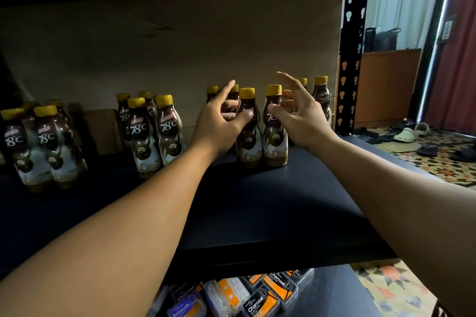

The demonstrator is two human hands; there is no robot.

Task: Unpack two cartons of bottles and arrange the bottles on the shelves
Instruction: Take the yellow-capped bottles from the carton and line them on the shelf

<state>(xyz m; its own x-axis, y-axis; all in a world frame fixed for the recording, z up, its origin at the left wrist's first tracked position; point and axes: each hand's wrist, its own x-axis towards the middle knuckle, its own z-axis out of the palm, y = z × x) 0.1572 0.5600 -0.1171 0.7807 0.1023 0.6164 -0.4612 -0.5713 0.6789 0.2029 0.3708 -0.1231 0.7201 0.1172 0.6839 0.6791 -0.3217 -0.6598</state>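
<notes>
Forearms (123, 234): bare, nearest the camera, stretched from the near edge across the shelf toward the far right.
Left hand (219, 123): half open; index finger straight and pointing up, other fingers loosely bent, thumb tip against the shoulder of the left front bottle (248, 141); no closed hold around it.
Right hand (300, 117): wide open, fingers spread and lifted, thumb tip touching the neck of the right front bottle (275, 136); nothing held.
Front pair: upright, side by side, just about touching, standing on the shelf between the two hands.
Back bottles (322, 95): yellow caps showing behind the hands, two behind the left one, two at the far right near the post; lower parts mostly hidden.
Middle group (154, 131): four upright bottles, packed close, left of the hands and apart from the front pair.
Left group (41, 141): more of the same bottles at the far left, dim, count unclear.
Look of the bottles: brown necks, yellow caps, pale lower bodies, "78°C" on the labels.
Shelf (257, 213): dark flat board, bare across its near half.
Back panel (180, 46): brown cardboard behind the bottles.
Post (350, 59): black slotted upright at the far right corner.
Small packs (260, 301): on the level below, near bottom edge, some marked "Charcoal", one "Smooth".
Floor at right: patterned mat (438, 167) with shoes (407, 134) scattered on it.
</notes>
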